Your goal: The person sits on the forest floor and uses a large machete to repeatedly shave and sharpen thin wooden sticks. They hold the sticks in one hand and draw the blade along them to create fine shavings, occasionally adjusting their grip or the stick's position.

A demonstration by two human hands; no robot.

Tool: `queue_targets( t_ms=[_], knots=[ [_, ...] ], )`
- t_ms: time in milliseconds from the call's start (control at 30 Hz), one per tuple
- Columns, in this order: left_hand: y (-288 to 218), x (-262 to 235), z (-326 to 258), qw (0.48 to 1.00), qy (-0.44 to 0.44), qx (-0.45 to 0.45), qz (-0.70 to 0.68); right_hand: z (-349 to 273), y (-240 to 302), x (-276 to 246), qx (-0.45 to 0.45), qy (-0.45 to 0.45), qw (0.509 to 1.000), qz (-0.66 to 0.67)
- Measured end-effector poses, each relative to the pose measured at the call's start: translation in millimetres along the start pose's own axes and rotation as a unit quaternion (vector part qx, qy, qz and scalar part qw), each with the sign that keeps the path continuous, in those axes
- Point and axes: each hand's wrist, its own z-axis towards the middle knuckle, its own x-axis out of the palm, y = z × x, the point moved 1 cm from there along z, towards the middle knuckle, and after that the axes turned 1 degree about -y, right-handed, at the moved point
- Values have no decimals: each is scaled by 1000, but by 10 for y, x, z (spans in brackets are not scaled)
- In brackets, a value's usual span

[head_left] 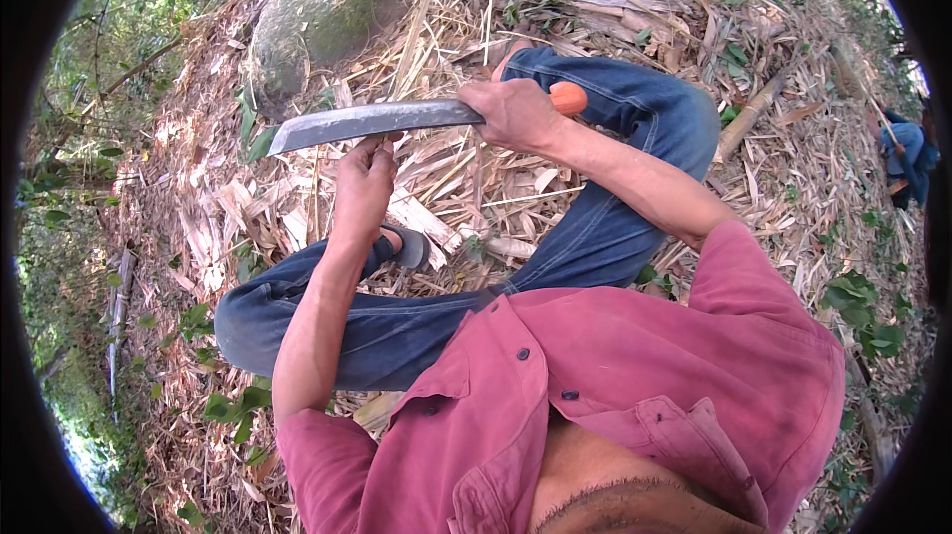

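The machete (421, 118) is held at 11 o'clock from the view's centre, its blade (357, 124) pointing to 9 o'clock. The right hand (514, 114) is closed around it, with the orange handle end (569, 98) projecting toward 3 o'clock; this forward hold probably favours control over swing. At the right hand's 8 o'clock, the left hand (365, 177) is drawn into a narrow pinch beneath the blade; whether it contains a sliver cannot be determined. A mossy boulder (332, 28) sits at the blade's 11 o'clock.
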Motion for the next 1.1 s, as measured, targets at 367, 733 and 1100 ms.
queue_targets(
  t_ms=[367, 733, 1100],
  knots=[
    [100, -15, -166, 999, 27, 10, 20, 204, -500, -57, 121, -5, 992, -47],
    [71, -99, -103, 986, 45, -82, -140, 164, -70, -74, 9, -16, 1000, -16],
    [-49, -84, -191, 977, 60, -79, -188, 358, -133, 8, -29, -14, 998, -59]
  ],
)
